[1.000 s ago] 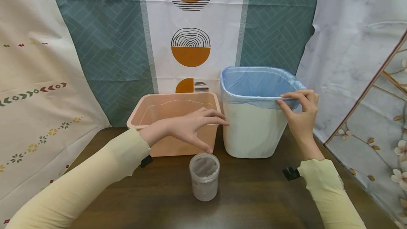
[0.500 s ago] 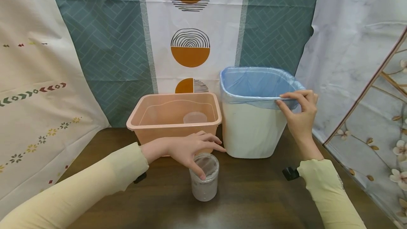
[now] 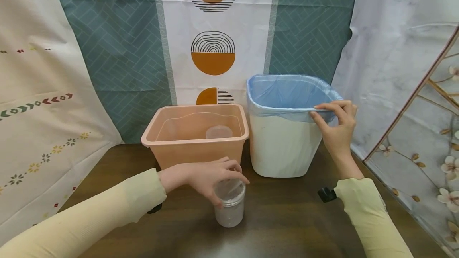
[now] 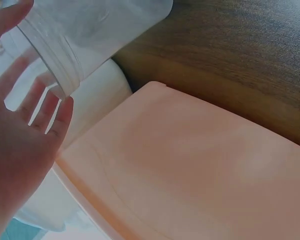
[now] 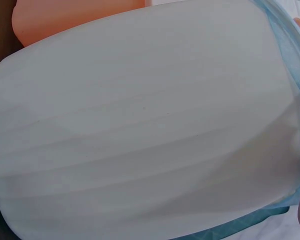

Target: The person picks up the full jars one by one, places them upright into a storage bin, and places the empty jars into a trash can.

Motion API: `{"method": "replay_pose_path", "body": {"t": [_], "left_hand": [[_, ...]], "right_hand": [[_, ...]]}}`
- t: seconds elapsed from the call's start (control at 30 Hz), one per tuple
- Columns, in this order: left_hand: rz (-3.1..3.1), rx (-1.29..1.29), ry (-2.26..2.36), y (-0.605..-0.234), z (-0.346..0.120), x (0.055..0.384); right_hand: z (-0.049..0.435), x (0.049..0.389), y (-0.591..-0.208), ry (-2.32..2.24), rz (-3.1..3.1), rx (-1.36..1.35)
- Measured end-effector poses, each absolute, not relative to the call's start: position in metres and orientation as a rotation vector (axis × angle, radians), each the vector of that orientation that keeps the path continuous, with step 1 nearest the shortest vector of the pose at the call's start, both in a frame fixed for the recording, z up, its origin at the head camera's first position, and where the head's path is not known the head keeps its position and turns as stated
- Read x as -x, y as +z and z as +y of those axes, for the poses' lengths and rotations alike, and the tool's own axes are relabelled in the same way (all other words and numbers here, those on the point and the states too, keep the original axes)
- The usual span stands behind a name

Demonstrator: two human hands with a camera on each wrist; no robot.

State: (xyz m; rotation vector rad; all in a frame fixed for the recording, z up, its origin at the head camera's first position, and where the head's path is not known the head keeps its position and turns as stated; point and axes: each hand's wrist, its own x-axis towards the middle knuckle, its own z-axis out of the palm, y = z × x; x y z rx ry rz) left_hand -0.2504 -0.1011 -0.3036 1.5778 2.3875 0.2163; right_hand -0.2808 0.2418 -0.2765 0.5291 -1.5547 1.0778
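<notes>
A clear plastic jar [image 3: 230, 212] stands upright and without a lid on the dark table. My left hand [image 3: 210, 177] holds it round the top from above, thumb on the near side and fingers on the far side. The left wrist view shows the fingers [image 4: 37, 100] at the jar's rim. To the right, my right hand [image 3: 340, 126] pinches the front right rim of a white bin [image 3: 283, 146], where a blue bag liner [image 3: 287, 90] folds over the edge. In the right wrist view the bin's wall [image 5: 140, 115] covers most of the picture.
A peach-coloured plastic tub [image 3: 193, 152] stands behind the left hand, against the bin. Inside it lies a clear round lid [image 3: 218, 131]. Patterned cloths hang behind and on both sides. The wooden table [image 3: 279, 218] extends in front.
My left hand has come down and toward me from above the tub's front to the jar's top, and its fingers have closed round the rim. The right hand has stayed on the bin.
</notes>
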Motion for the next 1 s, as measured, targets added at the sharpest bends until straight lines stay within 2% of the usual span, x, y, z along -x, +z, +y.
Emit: {"method": "replay_pose_path", "body": {"t": [1.0], "left_hand": [[2.412, -1.538, 0.2, -0.305, -0.098, 0.252]], "right_hand": [[0.257, 0.303, -0.291, 1.053, -1.537, -0.496]]}}
